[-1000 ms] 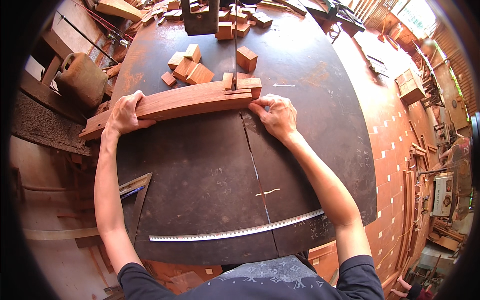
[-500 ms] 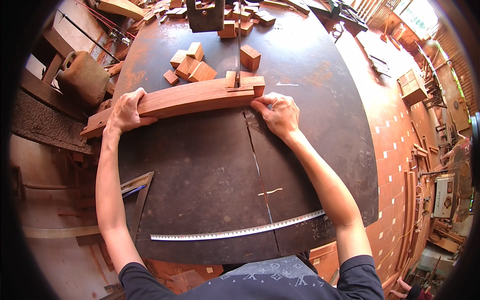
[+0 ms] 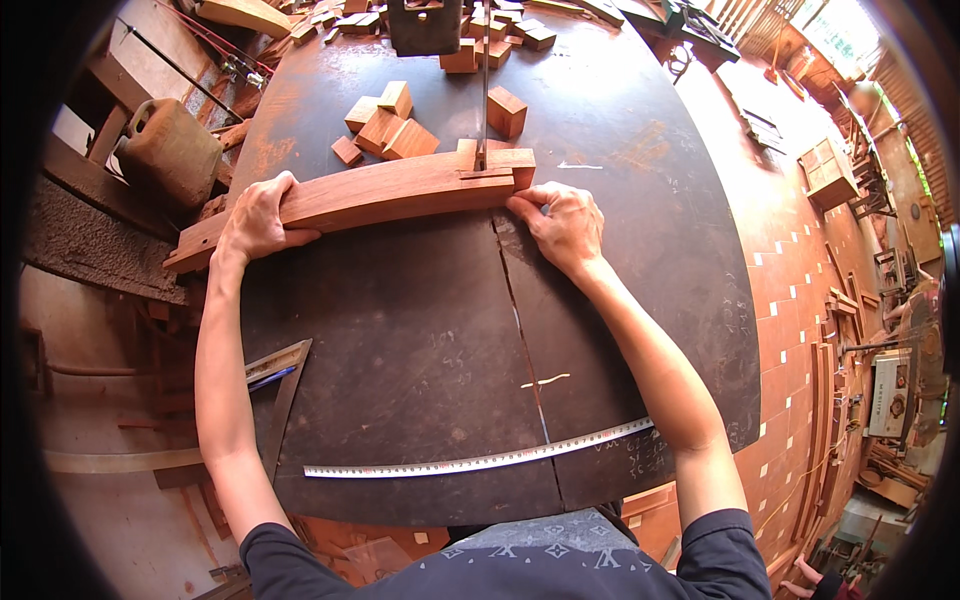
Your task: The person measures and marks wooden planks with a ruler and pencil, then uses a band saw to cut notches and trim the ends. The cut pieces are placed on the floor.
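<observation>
A reddish-brown wooden beam lies across the dark saw table, its right end notched. The thin upright bandsaw blade stands in the wood at that notched end. My left hand is clamped over the beam towards its left end, thumb along the near side. With fingers pinched at the near right corner of the beam, my right hand grips the end, close to the right of the blade. Part of the cut behind the notch is hidden.
Small wood blocks lie behind the beam, with more offcuts farther back below the dark blade guard. A white measuring strip runs along the near edge. A set square and blue pen lie left. A brown jerrycan stands far left.
The whole view has shifted slightly. Both hands keep their places on the beam, and no clear movement of the wood against the blade shows.
</observation>
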A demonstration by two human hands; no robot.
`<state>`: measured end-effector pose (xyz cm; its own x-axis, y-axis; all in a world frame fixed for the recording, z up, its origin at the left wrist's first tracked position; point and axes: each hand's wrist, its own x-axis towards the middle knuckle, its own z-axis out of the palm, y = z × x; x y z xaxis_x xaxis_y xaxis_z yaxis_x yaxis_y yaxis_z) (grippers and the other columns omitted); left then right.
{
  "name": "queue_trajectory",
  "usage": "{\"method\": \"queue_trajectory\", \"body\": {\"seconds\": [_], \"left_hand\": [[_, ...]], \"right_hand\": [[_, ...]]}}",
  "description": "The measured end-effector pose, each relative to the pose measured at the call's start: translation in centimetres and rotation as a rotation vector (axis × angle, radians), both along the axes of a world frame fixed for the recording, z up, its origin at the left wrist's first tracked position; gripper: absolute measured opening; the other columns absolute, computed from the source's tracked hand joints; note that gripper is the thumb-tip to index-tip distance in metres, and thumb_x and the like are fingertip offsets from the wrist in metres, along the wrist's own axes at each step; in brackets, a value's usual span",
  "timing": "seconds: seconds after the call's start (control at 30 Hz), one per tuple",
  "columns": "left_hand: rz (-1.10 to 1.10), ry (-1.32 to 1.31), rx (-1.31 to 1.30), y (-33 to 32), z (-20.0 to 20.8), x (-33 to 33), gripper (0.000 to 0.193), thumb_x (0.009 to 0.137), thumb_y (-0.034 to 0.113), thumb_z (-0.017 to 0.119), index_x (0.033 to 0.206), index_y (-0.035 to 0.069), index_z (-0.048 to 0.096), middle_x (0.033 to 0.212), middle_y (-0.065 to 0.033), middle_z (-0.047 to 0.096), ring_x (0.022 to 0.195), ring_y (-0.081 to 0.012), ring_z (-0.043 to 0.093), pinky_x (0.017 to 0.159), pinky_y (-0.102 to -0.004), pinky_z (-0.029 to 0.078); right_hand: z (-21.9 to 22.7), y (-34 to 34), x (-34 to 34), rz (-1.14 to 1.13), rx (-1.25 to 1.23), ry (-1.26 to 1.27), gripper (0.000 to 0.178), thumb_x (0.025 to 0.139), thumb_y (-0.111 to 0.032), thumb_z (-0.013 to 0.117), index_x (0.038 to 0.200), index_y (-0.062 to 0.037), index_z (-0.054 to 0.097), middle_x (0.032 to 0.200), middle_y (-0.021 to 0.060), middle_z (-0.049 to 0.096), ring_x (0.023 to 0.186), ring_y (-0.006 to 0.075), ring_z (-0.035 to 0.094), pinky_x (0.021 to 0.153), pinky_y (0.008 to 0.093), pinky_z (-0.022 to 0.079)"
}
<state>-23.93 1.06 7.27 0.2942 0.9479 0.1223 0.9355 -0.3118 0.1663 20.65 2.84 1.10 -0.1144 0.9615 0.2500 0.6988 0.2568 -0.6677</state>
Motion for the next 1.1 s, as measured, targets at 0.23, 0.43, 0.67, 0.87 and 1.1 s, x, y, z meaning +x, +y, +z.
{"method": "queue_trajectory", "body": {"seconds": [0.23,0.43,0.67,0.87,1.1], "left_hand": [[0.002,-0.005,0.012,-0.06,-0.12,-0.01,0.065,0.065,0.031,0.105,0.102,0.005,0.059,0.093,-0.0196,0.073,0.091,-0.0408,0.073,0.083,-0.0465,0.057],[0.007,-0.01,0.013,-0.05,0.06,0.26,0.064,0.065,0.03,0.105,0.102,0.004,0.06,0.093,-0.0199,0.074,0.091,-0.0407,0.073,0.083,-0.0463,0.058],[0.012,-0.011,0.009,0.14,0.04,0.09,0.063,0.066,0.031,0.105,0.102,0.004,0.061,0.093,-0.0205,0.074,0.091,-0.0401,0.074,0.083,-0.0462,0.058],[0.007,-0.001,0.015,0.23,0.14,0.24,0.063,0.066,0.031,0.104,0.102,0.004,0.061,0.094,-0.0208,0.074,0.092,-0.0407,0.074,0.083,-0.0464,0.058],[0.017,-0.017,0.007,0.33,-0.23,-0.12,0.065,0.063,0.029,0.104,0.104,0.002,0.062,0.096,-0.022,0.074,0.094,-0.043,0.073,0.085,-0.0462,0.057]], "right_hand": [[0.23,-0.11,-0.19,-0.025,-0.019,0.002,0.021,0.092,-0.036,0.085,0.102,-0.0174,0.088,0.098,0.0117,0.081,0.092,0.0355,0.078,0.085,0.0462,0.059],[0.19,-0.07,-0.41,-0.054,-0.025,-0.019,0.022,0.093,-0.038,0.084,0.102,-0.0176,0.088,0.097,0.0121,0.081,0.092,0.0359,0.078,0.085,0.0466,0.059],[0.23,-0.09,-0.71,-0.072,-0.031,-0.016,0.023,0.094,-0.038,0.084,0.102,-0.017,0.088,0.097,0.0123,0.082,0.093,0.0355,0.079,0.085,0.0463,0.059],[0.34,-0.15,-0.75,-0.094,-0.034,-0.033,0.023,0.094,-0.039,0.084,0.102,-0.0172,0.088,0.097,0.0119,0.082,0.093,0.0351,0.079,0.086,0.046,0.06],[0.72,-0.4,-1.03,-0.109,-0.066,-0.017,0.022,0.094,-0.038,0.084,0.101,-0.018,0.088,0.094,0.0113,0.082,0.091,0.035,0.079,0.086,0.0457,0.06]]}}
